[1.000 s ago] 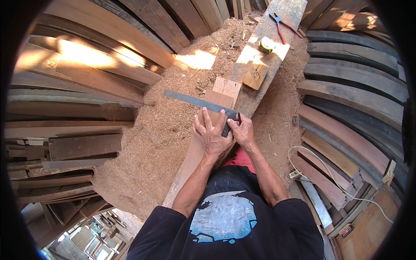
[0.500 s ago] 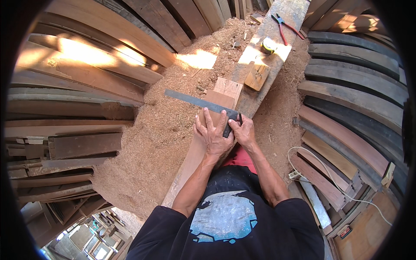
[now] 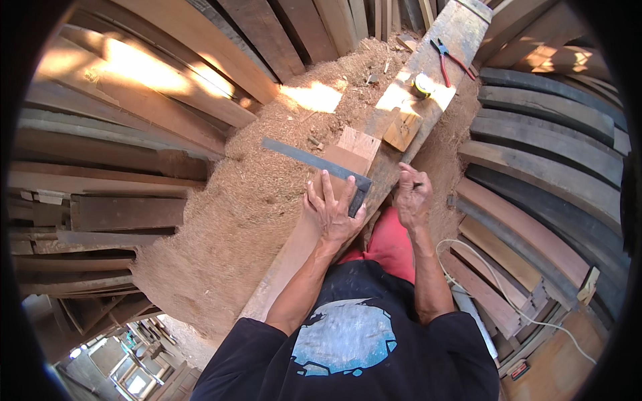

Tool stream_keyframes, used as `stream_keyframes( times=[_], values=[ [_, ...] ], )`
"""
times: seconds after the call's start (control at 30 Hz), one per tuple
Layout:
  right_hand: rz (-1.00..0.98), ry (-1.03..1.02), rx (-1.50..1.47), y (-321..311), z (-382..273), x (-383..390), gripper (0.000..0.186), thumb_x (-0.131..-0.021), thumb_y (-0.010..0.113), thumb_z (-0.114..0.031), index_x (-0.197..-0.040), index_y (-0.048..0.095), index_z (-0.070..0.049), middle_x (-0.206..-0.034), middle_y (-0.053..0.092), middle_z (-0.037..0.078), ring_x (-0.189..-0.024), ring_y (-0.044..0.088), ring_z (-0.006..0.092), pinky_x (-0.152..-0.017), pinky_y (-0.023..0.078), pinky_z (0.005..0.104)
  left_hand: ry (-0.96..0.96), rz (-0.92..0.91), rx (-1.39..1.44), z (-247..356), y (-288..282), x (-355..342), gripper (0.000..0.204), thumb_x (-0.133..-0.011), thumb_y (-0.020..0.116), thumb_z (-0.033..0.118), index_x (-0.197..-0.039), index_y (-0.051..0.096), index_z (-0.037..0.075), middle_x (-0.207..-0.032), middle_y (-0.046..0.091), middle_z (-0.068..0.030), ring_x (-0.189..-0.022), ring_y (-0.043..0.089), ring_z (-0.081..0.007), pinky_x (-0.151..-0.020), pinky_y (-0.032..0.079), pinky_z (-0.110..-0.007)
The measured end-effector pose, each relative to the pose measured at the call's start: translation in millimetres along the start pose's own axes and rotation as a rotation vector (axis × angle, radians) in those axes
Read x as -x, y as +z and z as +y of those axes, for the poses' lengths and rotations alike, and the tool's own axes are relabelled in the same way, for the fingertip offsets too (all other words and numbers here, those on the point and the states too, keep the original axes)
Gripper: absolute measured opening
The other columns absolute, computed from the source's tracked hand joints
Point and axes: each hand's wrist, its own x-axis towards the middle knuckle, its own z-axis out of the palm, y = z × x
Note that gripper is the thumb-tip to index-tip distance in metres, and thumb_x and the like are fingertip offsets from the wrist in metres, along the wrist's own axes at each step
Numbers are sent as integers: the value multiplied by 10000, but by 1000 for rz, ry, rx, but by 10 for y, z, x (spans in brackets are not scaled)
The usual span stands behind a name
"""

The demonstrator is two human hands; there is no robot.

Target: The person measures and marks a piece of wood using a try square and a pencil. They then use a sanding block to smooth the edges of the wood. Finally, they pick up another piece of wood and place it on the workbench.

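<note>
Several stacks of brown and grey boards (image 3: 127, 212) fan in from nine o'clock, with bright sunlight on the upper ones at ten. Beside them a thick bed of tan sawdust (image 3: 221, 234) covers the ground. A long, smooth, pinkish-brown board (image 3: 284, 271) slants from seven o'clock up to the middle of the view. Across its far part lies an L-shaped square (image 3: 307, 158), its flat grey blade pointing to ten o'clock and reaching past the wood's left edge, its darker stock pointing to seven. The left hand (image 3: 330, 212) lies over the wood, fingers spread, their tips at the blade and the thumb near the stock. Just beyond the blade, at one o'clock, is a paler wood piece (image 3: 361, 141). The worktop (image 3: 455, 30), a worn, stained plank, runs towards one o'clock, carrying a yellowish wooden block (image 3: 402, 130). The right hand (image 3: 413, 200) is apart from the square at three o'clock, its fingers curled around a small dark object (image 3: 417, 186), mostly hidden. Farther up the worktop sit a yellow-and-black tape measure (image 3: 422, 85) and red-handled pliers (image 3: 449, 63). At three o'clock, grey and reddish timbers (image 3: 535, 132) lie in rows; a white cord (image 3: 495, 265) loops at four.
</note>
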Motion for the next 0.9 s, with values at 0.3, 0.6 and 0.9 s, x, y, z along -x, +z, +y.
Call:
stream_keyframes(
  times=[0.3, 0.6, 0.9],
  values=[
    [-481, -185, -165, 201, -473, -364, 237, -978, 659, -146, -1130, 742, 15, -979, 731, 147, -889, 674, 232, -830, 528, 351, -43, 28, 82, -19, 18, 24, 791, -735, 792, 435, -1481, 532, 416, -1651, 280, -240, -1449, 215, -586, -1105, 204, -747],
    [-739, -356, -70, 654, -598, -647, 213, -942, 666, -133, -1088, 746, 0, -893, 716, 190, -876, 670, 346, -802, 524, 433, -108, -12, 139, -1, -44, 21, 826, -640, 846, 408, -1423, 583, 415, -1636, 305, -228, -1454, 231, -554, -1129, 192, -721],
    [-1016, -514, 187, 41, -644, -965, 155, -898, 640, -105, -977, 730, -6, -891, 705, 187, -889, 652, 366, -807, 522, 459, -121, 35, 176, -5, 22, 25, 798, -613, 857, 380, -1379, 635, 392, -1661, 288, -198, -1470, 220, -537, -1135, 189, -711]
  ],
)
